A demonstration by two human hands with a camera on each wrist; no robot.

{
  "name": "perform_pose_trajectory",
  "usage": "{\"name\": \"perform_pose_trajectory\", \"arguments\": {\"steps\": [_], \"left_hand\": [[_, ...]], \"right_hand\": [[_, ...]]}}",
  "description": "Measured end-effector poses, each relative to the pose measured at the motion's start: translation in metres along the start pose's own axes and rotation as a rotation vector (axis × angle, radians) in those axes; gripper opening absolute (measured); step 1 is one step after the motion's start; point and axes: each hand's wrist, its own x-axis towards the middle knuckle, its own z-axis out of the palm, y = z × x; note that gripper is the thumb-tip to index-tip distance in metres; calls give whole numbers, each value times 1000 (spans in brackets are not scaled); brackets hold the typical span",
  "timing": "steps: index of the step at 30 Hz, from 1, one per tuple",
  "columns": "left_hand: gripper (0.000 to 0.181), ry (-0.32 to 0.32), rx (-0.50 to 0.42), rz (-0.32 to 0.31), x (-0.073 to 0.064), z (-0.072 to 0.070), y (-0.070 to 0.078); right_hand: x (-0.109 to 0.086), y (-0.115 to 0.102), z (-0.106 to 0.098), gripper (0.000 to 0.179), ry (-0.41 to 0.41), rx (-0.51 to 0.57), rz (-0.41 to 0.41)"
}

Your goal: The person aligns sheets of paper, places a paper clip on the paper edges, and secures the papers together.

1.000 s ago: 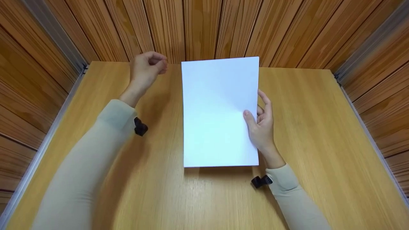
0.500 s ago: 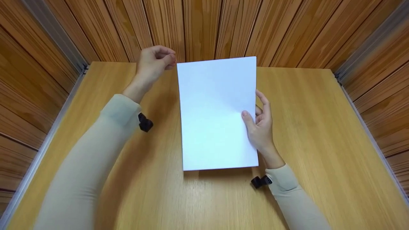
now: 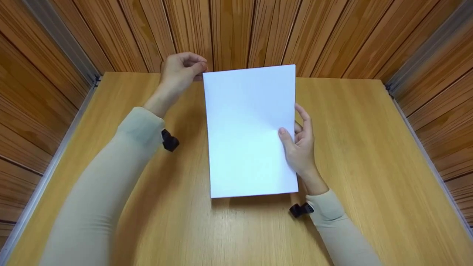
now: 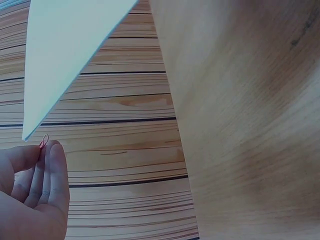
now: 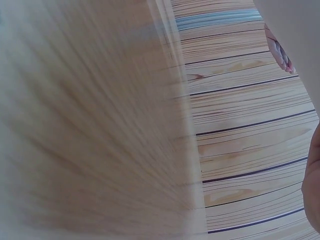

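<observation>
Held upright over the table, a flat white rectangle of paper faces me; how many sheets it has I cannot tell. My right hand grips its right edge, thumb on the front and fingers behind. At the top left corner is my left hand, its thumb and fingers pinching a small red wire loop that looks like a paper clip. In the left wrist view the clip's loop pokes up just beside the paper's corner; whether they touch is unclear. The right wrist view catches only the edge of my right hand.
Below the paper lies a light wooden table. Wood-plank walls stand behind it and on both sides, with grey metal strips at the corners. Small black wrist cameras sit at both cuffs.
My left hand has moved right and slightly up to the paper's top left corner. The paper has shifted a little left and tilted slightly; my right hand keeps its grip.
</observation>
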Motion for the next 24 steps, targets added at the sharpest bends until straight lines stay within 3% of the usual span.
{"name": "perform_pose_trajectory", "arguments": {"steps": [5, 13, 24], "left_hand": [[13, -2, 9, -20, -1, 2, 4], [13, -32, 40, -2, -2, 6, 3], [13, -44, 21, -11, 1, 8, 5]], "right_hand": [[0, 0, 0, 63, -5, -10, 3], [0, 1, -2, 64, -8, -5, -6], [1, -1, -1, 65, -7, -17, -3]]}}
